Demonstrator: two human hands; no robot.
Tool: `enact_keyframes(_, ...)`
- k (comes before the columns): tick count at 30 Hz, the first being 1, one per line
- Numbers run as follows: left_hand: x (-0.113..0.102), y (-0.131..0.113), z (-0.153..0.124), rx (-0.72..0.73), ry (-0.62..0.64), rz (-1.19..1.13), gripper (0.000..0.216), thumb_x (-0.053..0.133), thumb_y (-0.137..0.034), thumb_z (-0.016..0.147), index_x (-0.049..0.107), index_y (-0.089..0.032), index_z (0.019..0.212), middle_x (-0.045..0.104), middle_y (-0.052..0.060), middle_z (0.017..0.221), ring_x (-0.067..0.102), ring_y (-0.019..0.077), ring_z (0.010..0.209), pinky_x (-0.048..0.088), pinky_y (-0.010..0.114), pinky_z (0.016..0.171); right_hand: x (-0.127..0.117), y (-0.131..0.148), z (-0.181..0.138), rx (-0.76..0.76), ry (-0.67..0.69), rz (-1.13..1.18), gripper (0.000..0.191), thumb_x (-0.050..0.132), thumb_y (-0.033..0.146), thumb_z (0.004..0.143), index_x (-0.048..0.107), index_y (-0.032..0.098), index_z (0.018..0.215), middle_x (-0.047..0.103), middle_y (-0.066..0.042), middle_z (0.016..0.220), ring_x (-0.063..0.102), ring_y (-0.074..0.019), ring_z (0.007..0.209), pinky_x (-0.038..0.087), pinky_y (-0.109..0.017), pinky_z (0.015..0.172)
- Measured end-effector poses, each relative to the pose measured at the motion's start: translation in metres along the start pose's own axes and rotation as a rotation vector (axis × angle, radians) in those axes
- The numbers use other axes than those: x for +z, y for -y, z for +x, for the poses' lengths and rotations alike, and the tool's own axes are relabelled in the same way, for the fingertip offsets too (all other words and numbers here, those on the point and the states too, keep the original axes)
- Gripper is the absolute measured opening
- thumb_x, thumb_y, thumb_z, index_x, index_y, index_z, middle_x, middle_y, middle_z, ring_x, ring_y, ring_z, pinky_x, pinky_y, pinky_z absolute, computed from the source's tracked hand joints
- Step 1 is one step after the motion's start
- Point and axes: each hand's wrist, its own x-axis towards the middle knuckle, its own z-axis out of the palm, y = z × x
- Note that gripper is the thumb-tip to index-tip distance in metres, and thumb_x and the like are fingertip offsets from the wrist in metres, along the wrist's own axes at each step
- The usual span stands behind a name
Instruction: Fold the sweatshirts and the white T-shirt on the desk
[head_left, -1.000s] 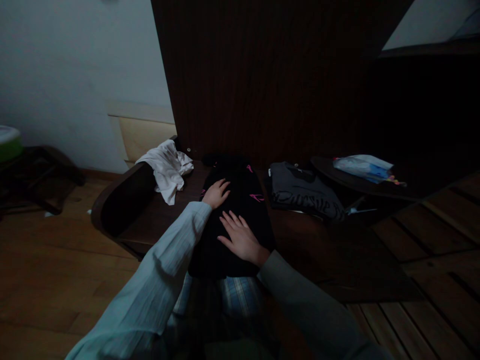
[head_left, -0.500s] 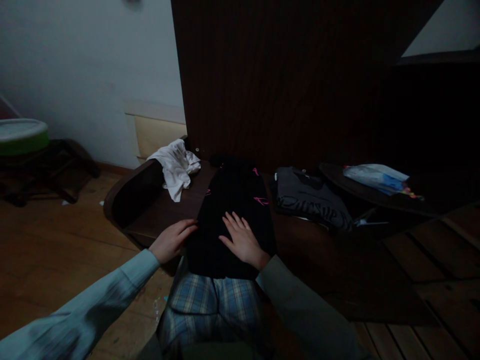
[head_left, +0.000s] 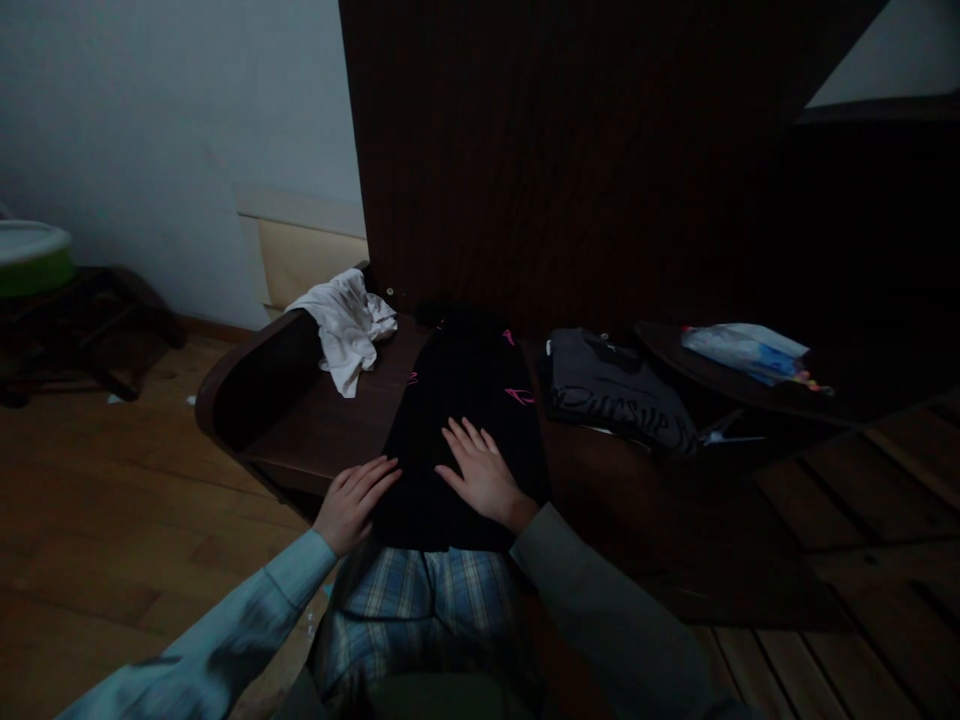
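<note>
A black garment with pink marks [head_left: 469,400] lies stretched along a dark wooden bench [head_left: 300,440] in front of me. My right hand [head_left: 480,472] rests flat on its near part, fingers spread and open. My left hand [head_left: 354,503] lies open at the garment's near left edge, fingers pointing toward the cloth and touching the bench beside it. My knees in plaid trousers [head_left: 420,610] show below the bench edge.
A crumpled white cloth [head_left: 345,325] lies at the bench's far left end. A folded grey shirt with lettering [head_left: 619,400] sits right of the black garment. A plastic packet [head_left: 746,350] rests on a dark shelf at right. A green-and-white tub [head_left: 26,255] stands far left. Dark wooden panel behind.
My left hand pulled back from the far part of the black garment to its near left edge. My right hand stayed flat on the cloth.
</note>
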Motion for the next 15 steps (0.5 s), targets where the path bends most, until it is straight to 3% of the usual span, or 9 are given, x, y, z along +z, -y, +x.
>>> enact_keyframes(4,0.006,-0.002,-0.001,0.017,-0.12,0.003,0.05,0.035,-0.014,0.072,0.05,-0.016,0.12,0.059,0.012,0.115,0.05,0.0214,0.11,0.033,0.035,0.087,-0.003,-0.006,-0.002,0.006,-0.065,0.23,0.055,0.041,0.044,0.084,0.036,0.016,0.132,0.031,-0.01,0.14,0.025,-0.0223,0.13,0.024,-0.045,0.105)
enact_keyframes(7,0.006,-0.001,-0.001,0.027,-0.105,0.001,0.05,0.035,-0.015,0.071,0.049,-0.015,0.12,0.058,0.012,0.116,0.049,0.0216,0.111,0.032,0.035,0.086,-0.014,-0.017,-0.017,0.053,-0.253,0.444,0.044,0.036,0.036,0.087,0.04,0.019,0.128,0.041,-0.009,0.134,0.037,-0.0172,0.124,0.032,-0.037,0.102)
enact_keyframes(10,0.004,0.0,-0.002,0.029,-0.082,0.009,0.052,0.035,-0.015,0.071,0.048,-0.016,0.121,0.058,0.012,0.117,0.049,0.0213,0.112,0.031,0.034,0.087,-0.032,-0.034,-0.048,0.07,-0.342,0.439,0.041,0.04,0.033,0.086,0.042,0.022,0.125,0.047,-0.008,0.128,0.042,-0.0178,0.12,0.032,-0.038,0.103)
enact_keyframes(15,0.007,0.0,-0.004,0.027,-0.118,0.011,0.049,0.035,-0.02,0.073,0.048,-0.017,0.121,0.059,0.011,0.116,0.051,0.0211,0.109,0.03,0.034,0.088,-0.052,-0.057,-0.109,0.026,-0.143,0.242,0.091,0.068,0.044,0.063,0.021,0.018,0.136,0.034,-0.014,0.137,0.033,-0.0275,0.125,0.03,-0.047,0.102)
